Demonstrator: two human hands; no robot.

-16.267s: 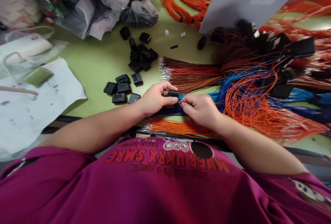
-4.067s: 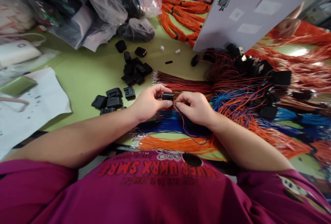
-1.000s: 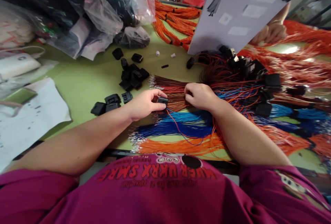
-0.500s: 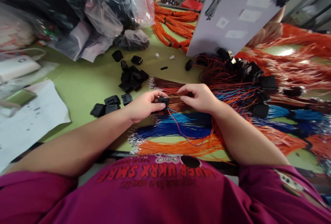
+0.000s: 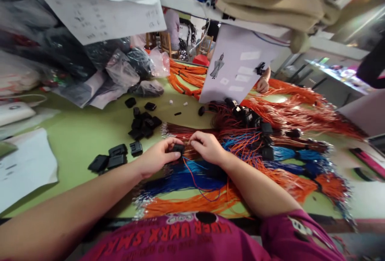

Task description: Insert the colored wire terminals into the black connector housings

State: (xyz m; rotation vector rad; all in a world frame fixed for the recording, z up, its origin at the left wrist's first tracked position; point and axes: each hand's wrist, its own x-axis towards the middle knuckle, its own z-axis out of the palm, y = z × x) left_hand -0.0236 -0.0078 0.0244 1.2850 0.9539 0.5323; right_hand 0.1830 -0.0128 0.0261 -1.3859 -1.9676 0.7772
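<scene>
My left hand (image 5: 158, 157) grips a black plastic connector housing (image 5: 178, 149) between thumb and fingers. Orange and blue wires hang from the housing and loop down over the bundles. Just to the right of it, my right hand (image 5: 208, 147) is closed in a pinch at what looks like a thin wire end, its colour hard to make out. Brown wires (image 5: 177, 128) with metal terminals lie behind both hands. Nearer my body are a dark blue wire bundle (image 5: 183, 181) and an orange one (image 5: 171, 205).
Loose black housings (image 5: 142, 124) lie in a pile at left, several more (image 5: 116, 155) closer to me. A white panel (image 5: 230, 64) stands at the back, with another person's hand (image 5: 262, 85) beside it. Finished-looking wired connectors (image 5: 249, 116) and red-orange wires (image 5: 300, 110) cover the right.
The view has tilted up, showing a shelf overhead. My right hand has come closer to the housing and its fingers have closed. My left hand still holds the housing.
</scene>
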